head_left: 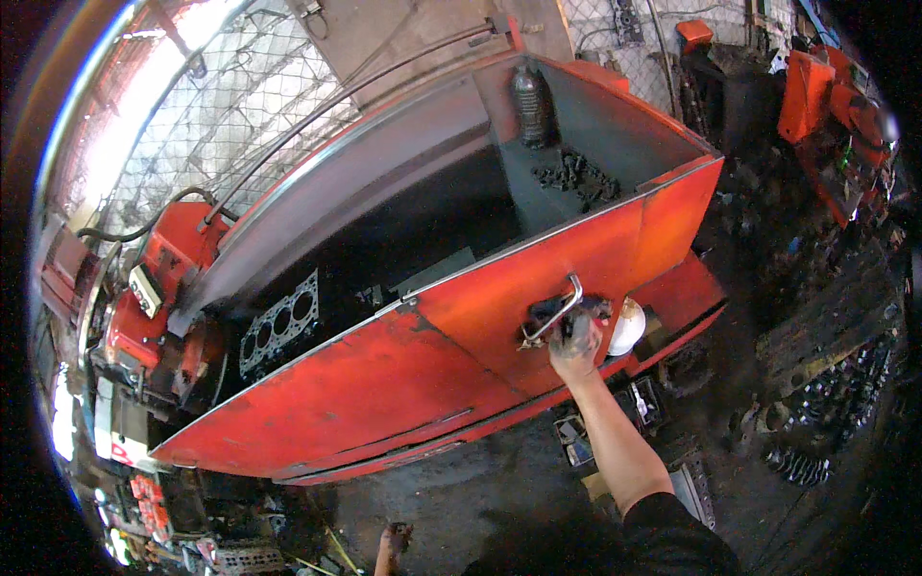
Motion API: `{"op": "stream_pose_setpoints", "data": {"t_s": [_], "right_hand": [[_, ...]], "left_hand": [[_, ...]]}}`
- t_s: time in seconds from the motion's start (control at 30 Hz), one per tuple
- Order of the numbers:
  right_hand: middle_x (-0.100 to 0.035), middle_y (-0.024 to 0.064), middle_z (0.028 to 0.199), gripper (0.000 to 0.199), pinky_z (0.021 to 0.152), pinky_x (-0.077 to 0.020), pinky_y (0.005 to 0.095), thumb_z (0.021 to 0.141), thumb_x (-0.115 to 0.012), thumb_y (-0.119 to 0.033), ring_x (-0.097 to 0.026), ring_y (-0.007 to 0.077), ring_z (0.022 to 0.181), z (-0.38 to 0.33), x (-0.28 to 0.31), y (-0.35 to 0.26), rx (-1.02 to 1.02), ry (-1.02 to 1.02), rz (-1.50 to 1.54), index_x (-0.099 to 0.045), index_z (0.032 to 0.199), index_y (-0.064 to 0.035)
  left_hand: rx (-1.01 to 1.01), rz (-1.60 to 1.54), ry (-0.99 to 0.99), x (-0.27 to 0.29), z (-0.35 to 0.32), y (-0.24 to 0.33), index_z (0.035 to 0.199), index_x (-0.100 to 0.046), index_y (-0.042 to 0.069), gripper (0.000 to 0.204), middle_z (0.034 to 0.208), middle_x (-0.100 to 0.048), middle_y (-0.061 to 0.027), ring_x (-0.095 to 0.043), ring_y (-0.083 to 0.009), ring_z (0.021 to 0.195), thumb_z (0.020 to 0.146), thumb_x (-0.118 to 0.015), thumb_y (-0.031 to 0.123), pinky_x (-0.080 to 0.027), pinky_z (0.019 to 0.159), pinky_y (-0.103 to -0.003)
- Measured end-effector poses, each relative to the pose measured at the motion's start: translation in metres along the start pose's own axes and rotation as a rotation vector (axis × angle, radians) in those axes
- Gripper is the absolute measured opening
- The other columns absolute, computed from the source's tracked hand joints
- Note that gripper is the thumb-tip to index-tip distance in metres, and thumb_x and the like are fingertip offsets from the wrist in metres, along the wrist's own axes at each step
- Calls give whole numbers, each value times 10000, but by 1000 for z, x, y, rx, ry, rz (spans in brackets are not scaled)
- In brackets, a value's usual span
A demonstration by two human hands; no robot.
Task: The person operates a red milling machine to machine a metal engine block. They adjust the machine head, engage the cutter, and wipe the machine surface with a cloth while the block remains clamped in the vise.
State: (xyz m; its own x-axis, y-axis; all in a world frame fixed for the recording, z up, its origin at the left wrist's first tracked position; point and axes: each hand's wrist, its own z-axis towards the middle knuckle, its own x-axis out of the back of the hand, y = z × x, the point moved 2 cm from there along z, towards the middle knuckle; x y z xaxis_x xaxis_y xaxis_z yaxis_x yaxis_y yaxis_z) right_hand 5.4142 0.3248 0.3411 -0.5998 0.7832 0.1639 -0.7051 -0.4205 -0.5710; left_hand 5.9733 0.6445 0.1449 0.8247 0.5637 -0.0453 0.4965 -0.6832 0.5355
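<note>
My right hand (574, 346), dark with grease, is at the metal handle (557, 313) on the front of a large red machine enclosure (365, 398). Its fingers look closed about the handle's lower part, though the dark smudge behind them blurs the outline. At the lower edge my left hand (396, 538) hangs in front of the enclosure, away from anything it could touch. Its fingers are small and dark, and their pose is unclear. Inside the enclosure, toward the left, lies an engine cylinder block or head (280, 324) with several round bores.
A dark plastic bottle (531, 106) and a heap of small dark parts (576, 178) sit at the enclosure's far right end. A white rounded object (626, 326) is beside my right hand. Trays of parts (645, 401) and metal pieces (802, 466) lie on the floor at right.
</note>
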Motion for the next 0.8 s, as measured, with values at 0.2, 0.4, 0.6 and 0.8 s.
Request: {"op": "stream_pose_setpoints", "data": {"t_s": [0.2,0.4,0.6,0.8], "right_hand": [[-647,120,765,370,593,-508,383,760,-711,-89,-640,304,634,7,-27,13,-420,161,385,-549,1082,-5],[-617,180,996,363,730,-495,388,879,-584,-61,-621,279,803,-47,-34,-8,-266,255,-126,-472,1204,57],[-589,55,853,366,712,-499,377,919,-572,-457,-578,211,828,50,65,3,-437,369,625,-541,927,-93],[-394,179,1425,471,1051,-335,568,963,-408,-501,-309,400,1350,104,-27,-107,288,110,-303,-604,1235,-169]], "left_hand": [[-357,588,0,-42,-36,30,1044,-630,87,243,757,-655,-27,-539,-120,519,888,-702,259,-404,456,-273],[-255,530,50,3,-36,-1,1099,-628,43,333,718,-602,-33,-556,-129,564,878,-715,277,-419,485,-273],[-157,514,93,64,-42,-45,1147,-612,63,269,1051,-662,-85,-629,-242,760,953,-577,246,-522,644,-390],[-175,395,141,72,-54,-74,1095,-633,43,282,935,-651,-73,-601,-208,705,922,-634,266,-498,598,-370]]}}
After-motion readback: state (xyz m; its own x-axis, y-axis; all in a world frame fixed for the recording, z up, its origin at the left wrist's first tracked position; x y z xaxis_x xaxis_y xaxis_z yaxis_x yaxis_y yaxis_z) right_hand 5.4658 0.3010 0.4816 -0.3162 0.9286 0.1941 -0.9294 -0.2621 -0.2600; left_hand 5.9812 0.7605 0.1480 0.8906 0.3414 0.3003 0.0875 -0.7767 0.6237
